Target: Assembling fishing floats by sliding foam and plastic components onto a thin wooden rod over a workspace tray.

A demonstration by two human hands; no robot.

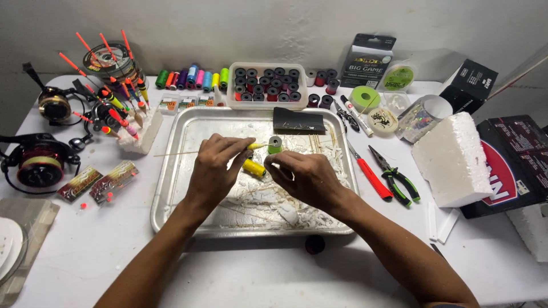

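Yellow-tipped thin stick (228, 149) sits pinched in my left hand (214, 171); my right hand (305, 177) pinches something unclear. Pressing harder could snap it over the tray (171, 188).

Yellow thread spool (254, 167) & green spool (275, 144) sitting in a silver tray (171, 188) w/ white scraps. Red-handled knife (374, 179), green/black pliers (395, 175), white foam block (452, 159). Rainbow row of spools (193, 78) showing along the back; floats (123, 108) glowing orange, yellow.

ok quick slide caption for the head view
Over a metal tray, the left hand pinches a thin stick while the right hand works beside a green spool.
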